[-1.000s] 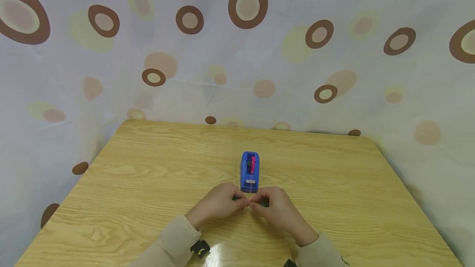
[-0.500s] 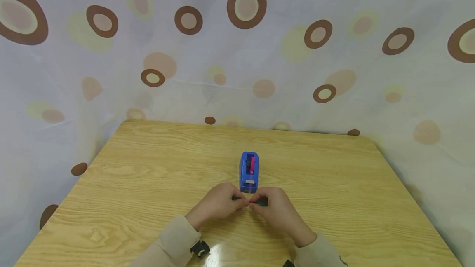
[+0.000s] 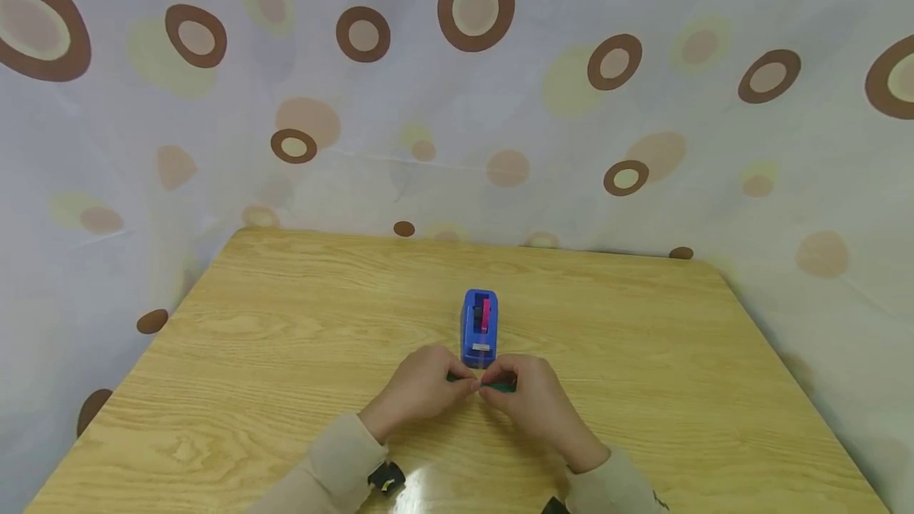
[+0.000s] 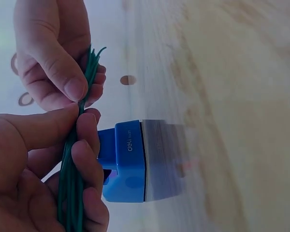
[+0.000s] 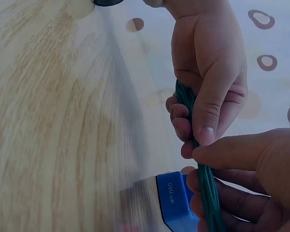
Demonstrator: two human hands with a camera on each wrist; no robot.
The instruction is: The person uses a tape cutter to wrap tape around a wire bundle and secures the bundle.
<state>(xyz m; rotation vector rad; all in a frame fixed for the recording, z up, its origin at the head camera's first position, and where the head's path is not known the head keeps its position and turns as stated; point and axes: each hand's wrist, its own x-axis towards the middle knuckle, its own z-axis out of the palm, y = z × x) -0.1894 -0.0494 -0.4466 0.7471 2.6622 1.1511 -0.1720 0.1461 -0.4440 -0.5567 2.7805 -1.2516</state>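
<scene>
A bundle of thin green strands [image 4: 71,179] [image 5: 209,193] runs through both hands. In the head view the left hand [image 3: 423,385] and right hand [image 3: 534,403] meet fingertip to fingertip just in front of a blue tape dispenser [image 3: 480,327]. My left hand [image 4: 43,164] curls its fingers round the bundle, thumb pressed on it. The right hand [image 5: 256,174] pinches the bundle right beside the left thumb, its fingers curled along it. Loose strand ends fan out past the right hand in the left wrist view. Between the fingertips, the join is mostly hidden.
The dispenser, holding a pink-cored roll, stands upright on the wooden table [image 3: 321,316]. Behind the table hangs a pale curtain [image 3: 400,101] with brown rings. Black bands [image 3: 386,478] sit at the wrists.
Both hands stay together in nearly the same place. Slightly more of the green bundle shows at the right hand, and the whole head view has shifted a little.
</scene>
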